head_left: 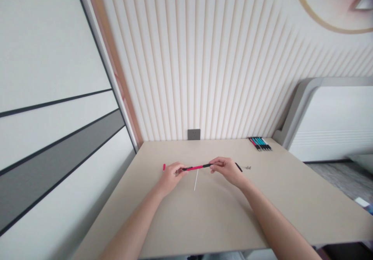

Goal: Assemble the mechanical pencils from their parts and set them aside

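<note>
A red-and-black pen (194, 168) is stretched level between my two hands, just above the table. My left hand (170, 177) pinches its left end, where the clip sits. The fingers of my right hand (227, 170) close on the black right end. Below the pen, a thin white stick (196, 180), like a refill, lies on the table. A small pink piece (164, 167) rests beyond my left hand. Right of my right hand are a short black piece (238, 167) and some tiny silvery parts (248, 168), too small to name.
Several pens (260, 143) lie side by side at the back right of the beige table (186, 221). A dark socket (194, 134) is on the ribbed wall behind. A white cabinet (58, 166) borders the left side; a pale headboard (335, 120) stands to the right.
</note>
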Demonstrator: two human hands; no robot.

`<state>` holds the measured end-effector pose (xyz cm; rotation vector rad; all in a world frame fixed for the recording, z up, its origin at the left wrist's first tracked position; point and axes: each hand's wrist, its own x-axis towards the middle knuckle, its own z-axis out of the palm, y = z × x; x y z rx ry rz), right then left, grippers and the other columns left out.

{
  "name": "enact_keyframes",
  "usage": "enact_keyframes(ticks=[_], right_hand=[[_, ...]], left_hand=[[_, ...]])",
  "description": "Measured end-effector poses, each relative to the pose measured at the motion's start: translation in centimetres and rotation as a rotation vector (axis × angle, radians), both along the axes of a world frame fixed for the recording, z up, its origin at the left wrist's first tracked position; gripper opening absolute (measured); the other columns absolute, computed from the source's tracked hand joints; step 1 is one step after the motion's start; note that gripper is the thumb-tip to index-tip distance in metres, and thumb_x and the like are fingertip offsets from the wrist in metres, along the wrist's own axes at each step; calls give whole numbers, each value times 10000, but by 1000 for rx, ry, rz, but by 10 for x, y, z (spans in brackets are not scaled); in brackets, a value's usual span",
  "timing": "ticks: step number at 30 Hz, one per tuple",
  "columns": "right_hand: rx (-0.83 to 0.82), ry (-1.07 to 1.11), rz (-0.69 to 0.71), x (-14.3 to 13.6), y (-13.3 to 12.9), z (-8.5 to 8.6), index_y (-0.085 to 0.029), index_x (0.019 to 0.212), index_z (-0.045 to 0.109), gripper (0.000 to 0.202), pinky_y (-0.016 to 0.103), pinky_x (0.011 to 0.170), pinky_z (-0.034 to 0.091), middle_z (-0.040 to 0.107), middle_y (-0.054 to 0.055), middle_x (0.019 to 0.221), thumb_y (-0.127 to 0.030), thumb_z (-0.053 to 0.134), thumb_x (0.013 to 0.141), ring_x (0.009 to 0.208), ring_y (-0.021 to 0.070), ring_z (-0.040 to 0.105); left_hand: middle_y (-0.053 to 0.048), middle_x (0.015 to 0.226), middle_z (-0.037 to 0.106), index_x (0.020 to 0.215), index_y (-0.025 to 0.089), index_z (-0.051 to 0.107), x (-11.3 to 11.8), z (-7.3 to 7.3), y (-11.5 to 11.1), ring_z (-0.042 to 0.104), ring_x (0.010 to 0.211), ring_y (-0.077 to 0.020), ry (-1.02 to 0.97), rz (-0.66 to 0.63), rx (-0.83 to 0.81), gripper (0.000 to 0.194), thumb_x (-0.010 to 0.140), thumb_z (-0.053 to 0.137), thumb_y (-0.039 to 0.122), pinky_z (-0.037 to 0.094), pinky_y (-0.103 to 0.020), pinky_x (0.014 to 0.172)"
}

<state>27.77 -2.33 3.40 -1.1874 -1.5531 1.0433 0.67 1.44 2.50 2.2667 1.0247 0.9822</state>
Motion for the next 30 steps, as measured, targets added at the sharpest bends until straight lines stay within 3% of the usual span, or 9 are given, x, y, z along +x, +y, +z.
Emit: enact_keyframes(ticks=[2,6,8,12,16,21,26,30], right_hand=[[8,-106,-38,-3,-1,0,-178,831,713,359,290,642,466,729,56,715,-523,613,812,669,194,655],[-4,-266,-49,-6,-1,-4,-179,620,686,565,300,636,461,708,67,642,-568,402,914,606,192,645],[15,-274,-42,-6,0,-5,-179,724,706,519,299,641,461,708,59,681,-557,407,916,629,191,646],[145,-269,-26,-3,-1,-2,-218,1047,672,363,286,679,457,698,36,835,-495,617,820,728,181,614],[145,-289,-22,-5,-1,-4,-223,923,696,308,289,675,444,693,30,788,-496,572,851,729,189,602],[41,-303,-12,-8,2,-13,-192,636,680,585,303,666,454,678,53,644,-552,335,941,644,191,620],[182,-273,-29,-6,0,-7,-220,1045,672,348,288,682,455,695,35,840,-490,590,841,735,181,608],[196,-307,-42,-5,-3,1,-230,910,689,243,284,684,432,700,27,818,-437,572,863,753,184,605]], left_hand=[[-16,740,625,879,179,681,1,-1,1,551,674,-143,-5,-4,34,139,852,604,292,431,-242,644],[-14,771,627,887,186,668,1,-3,3,563,702,-141,-1,-4,85,103,861,596,255,447,-246,681],[-9,771,625,886,187,662,1,-4,4,567,705,-138,0,11,100,86,860,599,239,451,-246,695],[-6,772,626,891,191,657,0,-3,4,568,707,-138,5,35,110,81,867,592,233,458,-250,699],[-14,788,632,892,191,656,1,-2,3,572,718,-143,-6,29,104,85,873,585,233,462,-252,695],[-28,811,644,897,187,667,1,-3,4,581,747,-152,-20,-12,105,97,873,590,241,467,-260,702],[-14,789,638,884,194,657,-2,-6,6,572,720,-142,-20,35,104,87,873,587,244,465,-253,699],[-15,788,641,882,193,658,-2,-6,6,579,729,-145,-25,26,121,73,870,595,230,467,-261,713]])
